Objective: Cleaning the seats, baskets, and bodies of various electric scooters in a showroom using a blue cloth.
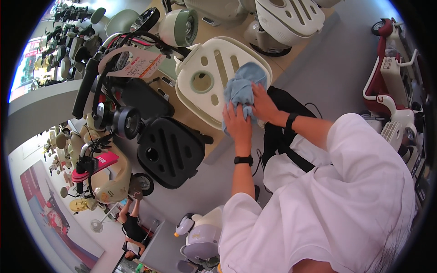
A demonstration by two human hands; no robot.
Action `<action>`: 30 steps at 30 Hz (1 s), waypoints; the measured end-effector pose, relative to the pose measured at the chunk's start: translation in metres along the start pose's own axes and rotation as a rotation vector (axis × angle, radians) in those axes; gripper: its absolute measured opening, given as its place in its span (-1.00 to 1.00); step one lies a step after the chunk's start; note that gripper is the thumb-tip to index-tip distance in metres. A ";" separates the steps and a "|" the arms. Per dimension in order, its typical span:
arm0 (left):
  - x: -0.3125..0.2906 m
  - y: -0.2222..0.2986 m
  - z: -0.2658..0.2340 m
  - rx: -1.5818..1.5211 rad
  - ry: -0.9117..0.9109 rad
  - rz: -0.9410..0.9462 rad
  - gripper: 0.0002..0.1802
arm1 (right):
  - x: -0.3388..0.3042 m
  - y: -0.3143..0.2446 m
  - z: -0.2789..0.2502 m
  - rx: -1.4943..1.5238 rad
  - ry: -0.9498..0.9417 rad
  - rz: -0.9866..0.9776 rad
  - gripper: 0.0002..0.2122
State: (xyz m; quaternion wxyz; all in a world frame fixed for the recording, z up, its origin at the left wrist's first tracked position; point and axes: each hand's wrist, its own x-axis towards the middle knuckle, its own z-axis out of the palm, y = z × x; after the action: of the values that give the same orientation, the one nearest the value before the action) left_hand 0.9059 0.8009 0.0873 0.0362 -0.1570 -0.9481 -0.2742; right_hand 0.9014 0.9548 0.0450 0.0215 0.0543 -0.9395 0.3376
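Observation:
A crumpled light-blue cloth [240, 90] lies bunched on the right side of a cream plastic scooter basket [185, 77], which has long slots and a round hole. My left hand [238, 123] grips the near part of the cloth, its fingers bent over the folds. Close beside it, my right hand [265, 105] holds the cloth's right side. Folds of cloth partly hide the fingertips of both hands. Part of the cloth hangs past the basket's edge by my left hand.
A black slotted basket [170, 152] stands left of the cream one, near a handlebar grip [85, 88] with a paper tag [136, 63]. Another white basket [291, 18] is at the top. A red-and-white scooter [387, 86] stands at right; a person [133, 230] is at lower left.

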 end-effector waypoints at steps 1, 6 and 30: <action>-0.007 0.001 -0.002 -0.007 0.008 -0.016 -0.48 | -0.004 -0.007 0.001 0.042 0.008 -0.009 -0.44; -0.041 0.005 -0.008 -0.046 0.026 -0.083 -0.49 | -0.024 -0.033 -0.001 0.288 -0.015 0.016 -0.47; 0.063 0.275 0.099 -0.422 -0.175 -0.004 -0.34 | -0.059 0.152 -0.270 1.168 0.080 0.562 -0.59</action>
State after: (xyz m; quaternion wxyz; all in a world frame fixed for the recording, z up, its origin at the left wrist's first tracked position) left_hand 0.9351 1.0912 0.1526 -0.0806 -0.1824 -0.8695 -0.4519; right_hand 0.9434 1.2486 0.1530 -0.0658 -0.2033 -0.5780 0.7876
